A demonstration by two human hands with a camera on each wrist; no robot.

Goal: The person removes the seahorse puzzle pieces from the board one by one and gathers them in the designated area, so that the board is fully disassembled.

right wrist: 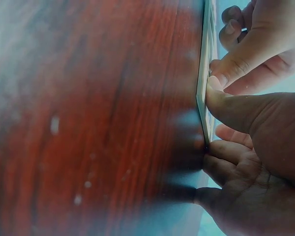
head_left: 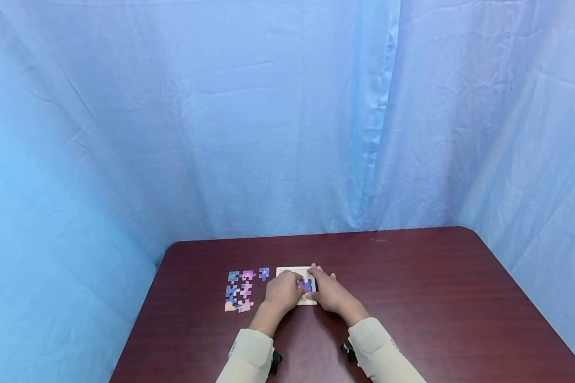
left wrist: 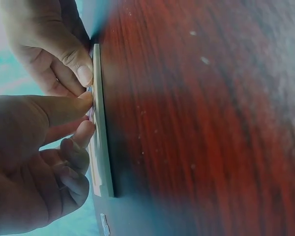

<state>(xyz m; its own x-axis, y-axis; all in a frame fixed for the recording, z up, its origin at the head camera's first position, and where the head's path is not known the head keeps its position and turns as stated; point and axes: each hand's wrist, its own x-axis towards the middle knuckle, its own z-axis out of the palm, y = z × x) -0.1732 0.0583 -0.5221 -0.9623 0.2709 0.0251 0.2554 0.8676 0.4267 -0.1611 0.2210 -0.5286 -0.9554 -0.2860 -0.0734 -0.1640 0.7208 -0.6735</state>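
Observation:
A pale puzzle tray (head_left: 294, 269) lies flat on the table, with blue and purple puzzle pieces (head_left: 306, 285) in its right part. My left hand (head_left: 282, 290) reaches over the tray from the left. Its thumb and a finger pinch a small pinkish puzzle piece (left wrist: 91, 113) low at the tray surface; the other fingers curl loosely. My right hand (head_left: 333, 291) rests at the tray's right side. In the right wrist view its thumb (right wrist: 228, 104) presses on the tray edge, and the other fingers extend beside the tray onto the table. The hands cover much of the tray.
Left of the tray lie several loose puzzle pieces (head_left: 246, 290), pink, blue and cream, some touching. A blue piece with a star (head_left: 264, 273) sits apart near the tray. The dark red table (head_left: 412, 298) backs onto a blue curtain (head_left: 268, 133).

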